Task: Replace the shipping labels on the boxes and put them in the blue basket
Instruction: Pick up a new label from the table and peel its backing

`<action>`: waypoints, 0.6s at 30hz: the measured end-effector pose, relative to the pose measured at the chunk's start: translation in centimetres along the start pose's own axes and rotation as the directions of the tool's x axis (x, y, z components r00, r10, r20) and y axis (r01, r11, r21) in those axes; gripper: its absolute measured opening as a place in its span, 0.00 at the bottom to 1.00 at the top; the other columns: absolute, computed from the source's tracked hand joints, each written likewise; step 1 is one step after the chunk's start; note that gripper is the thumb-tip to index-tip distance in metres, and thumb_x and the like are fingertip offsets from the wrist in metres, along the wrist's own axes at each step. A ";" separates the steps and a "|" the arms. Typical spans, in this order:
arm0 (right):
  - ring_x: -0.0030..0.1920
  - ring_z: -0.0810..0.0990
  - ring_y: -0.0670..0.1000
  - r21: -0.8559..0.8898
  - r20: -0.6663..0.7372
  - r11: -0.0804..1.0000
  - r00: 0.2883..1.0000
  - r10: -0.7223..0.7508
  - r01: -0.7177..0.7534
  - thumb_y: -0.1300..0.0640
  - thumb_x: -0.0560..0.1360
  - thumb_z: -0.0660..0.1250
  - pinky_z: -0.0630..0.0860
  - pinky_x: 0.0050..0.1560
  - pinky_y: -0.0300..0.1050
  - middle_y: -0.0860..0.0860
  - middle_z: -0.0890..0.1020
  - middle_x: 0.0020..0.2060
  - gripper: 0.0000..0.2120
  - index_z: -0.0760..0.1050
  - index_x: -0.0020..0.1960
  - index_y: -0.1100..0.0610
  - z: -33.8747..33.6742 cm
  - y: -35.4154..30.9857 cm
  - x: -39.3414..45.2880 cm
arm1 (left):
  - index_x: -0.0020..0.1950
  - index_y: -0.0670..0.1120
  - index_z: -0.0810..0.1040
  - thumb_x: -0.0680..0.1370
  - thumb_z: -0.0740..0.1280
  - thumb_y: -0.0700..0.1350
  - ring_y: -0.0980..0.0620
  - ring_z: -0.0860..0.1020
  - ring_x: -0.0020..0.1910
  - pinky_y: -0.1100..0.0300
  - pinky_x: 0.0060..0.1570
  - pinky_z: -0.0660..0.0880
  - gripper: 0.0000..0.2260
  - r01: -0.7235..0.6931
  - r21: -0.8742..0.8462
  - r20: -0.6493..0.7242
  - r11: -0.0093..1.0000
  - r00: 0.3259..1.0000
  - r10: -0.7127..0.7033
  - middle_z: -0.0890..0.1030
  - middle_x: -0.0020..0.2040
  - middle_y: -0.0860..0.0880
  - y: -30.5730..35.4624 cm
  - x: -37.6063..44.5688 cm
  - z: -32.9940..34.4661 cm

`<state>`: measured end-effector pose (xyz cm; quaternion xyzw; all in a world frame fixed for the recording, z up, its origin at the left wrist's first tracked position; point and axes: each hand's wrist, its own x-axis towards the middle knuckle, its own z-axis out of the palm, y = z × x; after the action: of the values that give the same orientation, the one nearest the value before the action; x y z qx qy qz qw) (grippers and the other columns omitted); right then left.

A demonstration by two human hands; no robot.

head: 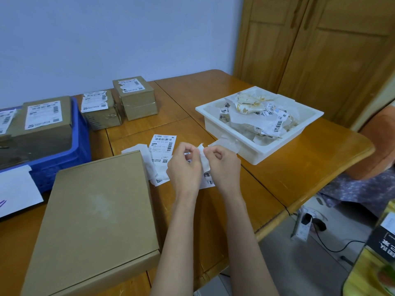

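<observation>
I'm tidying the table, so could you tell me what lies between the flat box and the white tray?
In the head view, loose shipping labels lie there, and both hands, left and right, pinch another label.

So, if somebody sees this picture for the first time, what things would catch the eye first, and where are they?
First the two hands, left hand and right hand, meeting at the centre and pinching a white label between them. Next, the large flat cardboard box lying on the table in front, to the left of the arms. Then the white tray full of crumpled label scraps at the right, and the blue basket holding labelled boxes at the far left.
</observation>
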<state>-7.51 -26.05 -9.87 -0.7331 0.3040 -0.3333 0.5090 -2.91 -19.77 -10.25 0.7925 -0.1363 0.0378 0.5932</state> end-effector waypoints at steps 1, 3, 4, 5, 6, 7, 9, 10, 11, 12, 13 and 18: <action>0.36 0.77 0.41 -0.003 -0.004 1.000 1.000 0.017 -0.017 0.59 0.78 0.65 0.70 0.38 0.31 0.44 0.80 0.35 0.08 0.81 0.43 0.56 0.1 0.0 0.0 | 0.42 0.50 0.75 0.78 0.65 0.43 0.61 0.76 0.39 0.57 0.47 0.71 0.05 0.053 -0.015 0.002 0.998 0.999 -0.053 0.78 0.38 0.56 0.0 0.0 0.0; 0.33 0.75 0.40 0.003 -0.013 0.999 0.999 0.045 -0.045 0.59 0.78 0.65 0.68 0.35 0.28 0.46 0.81 0.34 0.08 0.82 0.44 0.56 0.1 0.0 0.0 | 0.40 0.51 0.76 0.77 0.66 0.43 0.60 0.75 0.38 0.55 0.50 0.72 0.07 0.143 -0.058 0.003 0.988 0.990 -0.143 0.78 0.37 0.56 0.0 -0.1 0.1; 0.32 0.75 0.39 0.019 -0.012 0.998 0.998 0.059 -0.059 0.59 0.78 0.65 0.69 0.33 0.27 0.45 0.80 0.34 0.08 0.82 0.44 0.57 0.1 -0.1 -0.1 | 0.39 0.51 0.76 0.77 0.66 0.43 0.60 0.75 0.38 0.55 0.51 0.72 0.07 0.177 -0.089 0.001 0.980 0.984 -0.177 0.78 0.37 0.56 -0.1 -0.1 0.1; 0.31 0.74 0.39 0.041 -0.009 0.997 0.997 0.073 -0.072 0.59 0.78 0.65 0.68 0.31 0.26 0.45 0.79 0.33 0.08 0.82 0.45 0.57 0.0 -0.2 -0.1 | 0.39 0.51 0.76 0.76 0.66 0.42 0.60 0.75 0.38 0.55 0.52 0.72 0.07 0.206 -0.125 0.000 0.970 0.978 -0.208 0.79 0.38 0.57 -0.2 -0.1 0.1; 0.30 0.73 0.40 0.073 0.002 0.993 0.996 0.090 -0.090 0.60 0.79 0.64 0.67 0.28 0.26 0.45 0.78 0.32 0.08 0.81 0.44 0.57 0.0 -0.3 -0.2 | 0.39 0.51 0.77 0.76 0.67 0.42 0.59 0.75 0.39 0.56 0.51 0.72 0.08 0.230 -0.170 0.000 0.958 0.972 -0.233 0.79 0.39 0.57 -0.2 -0.1 0.1; 0.30 0.72 0.42 0.110 0.015 0.988 0.994 0.107 -0.108 0.60 0.79 0.64 0.66 0.26 0.25 0.45 0.77 0.31 0.08 0.80 0.43 0.57 -0.1 -0.3 -0.2 | 0.39 0.51 0.78 0.76 0.67 0.41 0.57 0.75 0.40 0.58 0.50 0.73 0.07 0.252 -0.230 0.003 0.940 0.966 -0.258 0.80 0.40 0.56 -0.3 -0.1 0.1; 0.30 0.70 0.44 0.160 0.031 0.976 0.989 0.143 -0.146 0.61 0.79 0.65 0.65 0.25 0.26 0.45 0.75 0.28 0.11 0.77 0.37 0.56 -0.1 -0.3 -0.3 | 0.43 0.46 0.80 0.77 0.68 0.39 0.54 0.76 0.44 0.62 0.47 0.73 0.04 0.316 -0.371 0.018 0.873 0.943 -0.333 0.82 0.46 0.50 -0.5 -0.1 0.2; 0.31 0.71 0.45 0.186 0.032 0.967 0.985 0.172 -0.175 0.61 0.78 0.65 0.67 0.27 0.28 0.44 0.74 0.27 0.13 0.76 0.35 0.54 0.0 -0.4 -0.3 | 0.44 0.44 0.80 0.77 0.68 0.38 0.53 0.77 0.44 0.63 0.46 0.73 0.03 0.359 -0.439 0.034 0.824 0.923 -0.384 0.82 0.49 0.48 -0.4 -0.1 0.3; 0.33 0.73 0.46 0.218 0.037 0.954 0.978 0.205 -0.208 0.60 0.78 0.66 0.70 0.29 0.31 0.44 0.75 0.28 0.14 0.76 0.34 0.53 0.1 -0.4 -0.2 | 0.45 0.44 0.80 0.77 0.68 0.38 0.52 0.78 0.45 0.63 0.44 0.74 0.03 0.405 -0.496 0.057 0.768 0.898 -0.436 0.82 0.50 0.47 -0.5 -0.1 0.4; 0.36 0.76 0.48 0.251 0.047 0.937 0.970 0.240 -0.244 0.60 0.77 0.66 0.72 0.33 0.35 0.45 0.77 0.30 0.13 0.77 0.34 0.52 0.2 -0.4 -0.2 | 0.45 0.44 0.80 0.78 0.68 0.39 0.51 0.79 0.44 0.64 0.42 0.75 0.03 0.445 -0.543 0.083 0.712 0.872 -0.482 0.82 0.48 0.47 -0.5 -0.2 0.5; 0.39 0.77 0.49 0.274 0.056 0.921 0.961 0.273 -0.277 0.60 0.77 0.66 0.74 0.36 0.39 0.45 0.79 0.33 0.12 0.78 0.35 0.52 0.3 -0.4 -0.2 | 0.45 0.44 0.80 0.78 0.68 0.39 0.51 0.79 0.43 0.64 0.39 0.76 0.03 0.468 -0.575 0.099 0.670 0.854 -0.511 0.82 0.46 0.48 -0.6 -0.2 0.6; 0.38 0.74 0.50 0.256 0.092 0.909 0.945 0.315 -0.328 0.62 0.76 0.65 0.77 0.45 0.44 0.44 0.74 0.32 0.12 0.76 0.35 0.52 0.4 -0.1 0.1 | 0.45 0.46 0.80 0.77 0.68 0.40 0.61 0.76 0.41 0.75 0.38 0.69 0.03 0.281 -0.378 -0.103 0.882 0.934 -0.342 0.80 0.42 0.55 -1.0 -0.2 1.0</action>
<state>-7.11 -25.85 -9.84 -0.6053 0.3602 -0.2651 0.6585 -2.94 -20.44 -11.49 0.6772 0.0388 -0.0176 0.7346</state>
